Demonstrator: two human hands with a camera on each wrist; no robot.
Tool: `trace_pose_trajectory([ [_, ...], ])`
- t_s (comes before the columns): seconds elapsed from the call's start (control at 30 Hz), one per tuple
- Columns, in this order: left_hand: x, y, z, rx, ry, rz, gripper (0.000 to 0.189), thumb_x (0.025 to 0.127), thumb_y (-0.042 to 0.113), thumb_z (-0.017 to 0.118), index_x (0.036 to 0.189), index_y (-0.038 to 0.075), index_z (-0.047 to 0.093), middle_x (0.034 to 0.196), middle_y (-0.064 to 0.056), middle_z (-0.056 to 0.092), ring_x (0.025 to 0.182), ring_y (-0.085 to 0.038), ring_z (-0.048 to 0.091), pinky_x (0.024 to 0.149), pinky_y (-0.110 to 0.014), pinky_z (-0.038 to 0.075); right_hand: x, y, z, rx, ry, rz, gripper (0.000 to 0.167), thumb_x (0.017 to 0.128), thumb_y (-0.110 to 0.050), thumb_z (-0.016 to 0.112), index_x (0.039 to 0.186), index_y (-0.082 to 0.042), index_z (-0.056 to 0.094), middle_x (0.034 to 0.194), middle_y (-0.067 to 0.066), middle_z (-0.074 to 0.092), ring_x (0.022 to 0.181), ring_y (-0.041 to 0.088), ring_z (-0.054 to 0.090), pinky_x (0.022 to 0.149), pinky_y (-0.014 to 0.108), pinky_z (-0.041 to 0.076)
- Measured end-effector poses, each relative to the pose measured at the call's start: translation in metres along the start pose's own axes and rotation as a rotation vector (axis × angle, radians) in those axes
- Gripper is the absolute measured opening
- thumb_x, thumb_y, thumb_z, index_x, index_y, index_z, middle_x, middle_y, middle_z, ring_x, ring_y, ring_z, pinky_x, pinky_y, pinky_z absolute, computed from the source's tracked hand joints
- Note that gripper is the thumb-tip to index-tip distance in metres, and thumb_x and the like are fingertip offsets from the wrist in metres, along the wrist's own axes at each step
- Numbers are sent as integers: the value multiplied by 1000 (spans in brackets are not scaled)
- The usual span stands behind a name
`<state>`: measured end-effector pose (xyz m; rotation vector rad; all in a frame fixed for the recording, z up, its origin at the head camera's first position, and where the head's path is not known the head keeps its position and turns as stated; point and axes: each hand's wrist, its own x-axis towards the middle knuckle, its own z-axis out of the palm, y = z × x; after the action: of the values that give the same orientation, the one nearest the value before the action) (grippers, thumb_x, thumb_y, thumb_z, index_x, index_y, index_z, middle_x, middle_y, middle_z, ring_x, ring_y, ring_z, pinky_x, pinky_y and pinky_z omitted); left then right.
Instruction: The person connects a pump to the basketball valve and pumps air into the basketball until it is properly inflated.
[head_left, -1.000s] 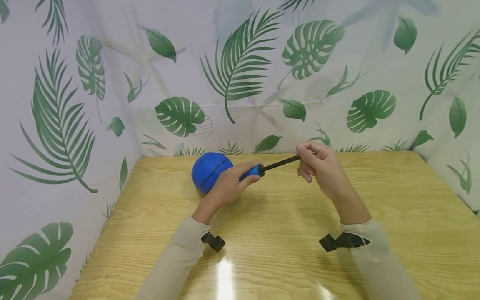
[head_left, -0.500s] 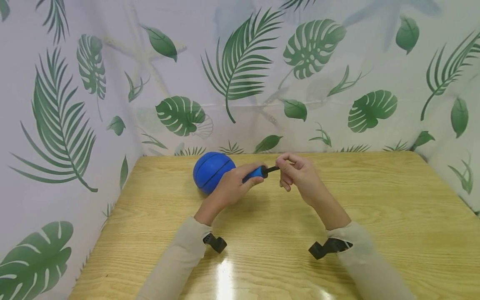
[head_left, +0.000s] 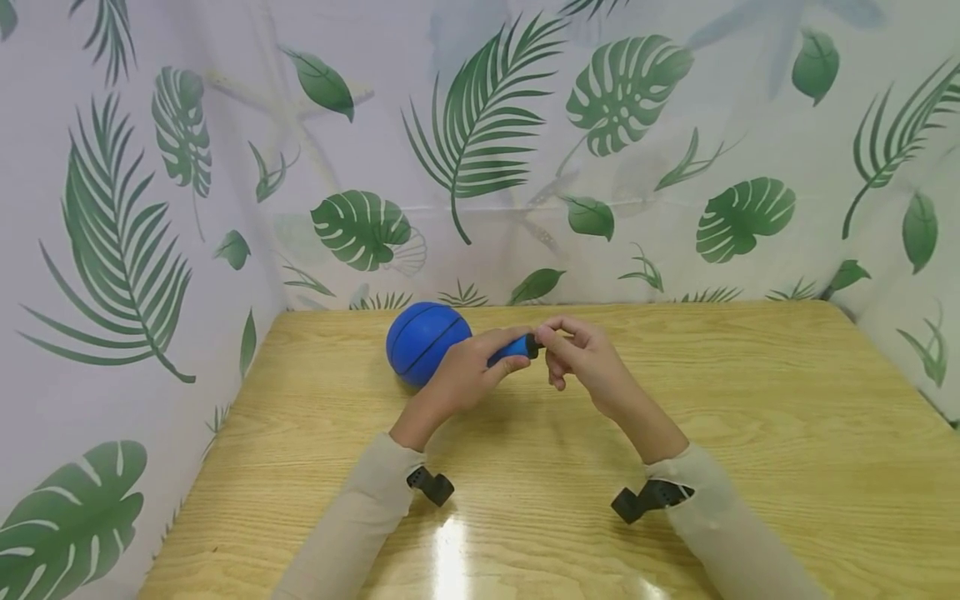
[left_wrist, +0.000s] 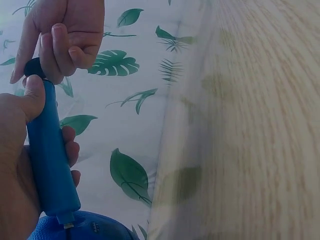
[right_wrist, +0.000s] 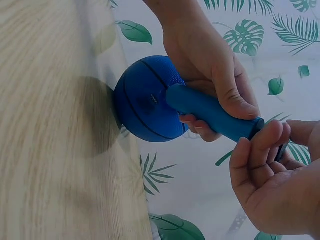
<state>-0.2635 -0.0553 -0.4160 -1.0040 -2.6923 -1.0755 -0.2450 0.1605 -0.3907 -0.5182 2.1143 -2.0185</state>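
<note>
A blue basketball with black seams rests toward the back of the table. Held in my left hand is a blue hand air pump, fingers wrapped round its barrel and thumb along it. The pump's lower end points at the ball, its nozzle right at the ball's surface in the left wrist view. My right hand pinches the black plunger handle, close to the barrel's top. Almost none of the black rod shows, and the fingers partly cover the handle.
The wood-grain table extends around both forearms. A leaf-printed cloth stands behind and at both sides of it. Each wrist carries a black camera mount, such as the right wrist's camera.
My right hand has moved left and slightly down toward my left hand, sliding the black rod into the pump barrel. The left hand and the ball have stayed nearly where they were.
</note>
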Motion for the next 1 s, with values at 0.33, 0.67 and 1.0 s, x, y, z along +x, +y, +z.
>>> trace_pose_trajectory([
  [0.33, -2, -1, 0, -47, -4, -40, 47, 104, 42, 55, 149, 28, 53, 142, -2, 64, 125, -22, 64, 101, -44, 53, -1, -7, -12, -12, -18, 56, 25, 107, -28, 55, 107, -4, 62, 65, -4, 52, 59, 11, 51, 57, 25, 48],
  [0.67, 0, -6, -5, -37, 19, -61, 50, 104, 43, 54, 151, 26, 51, 143, -3, 63, 131, -24, 61, 106, -44, 51, -5, -30, -44, 200, 154, -108, 34, 108, -26, 53, 79, -11, 64, 51, -4, 43, 42, 9, 38, 56, 23, 52],
  [1.0, 0, -6, -4, -6, 23, -82, 51, 104, 45, 55, 151, 26, 52, 144, -4, 62, 131, -25, 61, 106, -47, 51, -4, -25, -37, 282, 242, -145, 29, 107, -26, 53, 87, -10, 65, 55, -4, 43, 43, 8, 43, 54, 22, 54],
])
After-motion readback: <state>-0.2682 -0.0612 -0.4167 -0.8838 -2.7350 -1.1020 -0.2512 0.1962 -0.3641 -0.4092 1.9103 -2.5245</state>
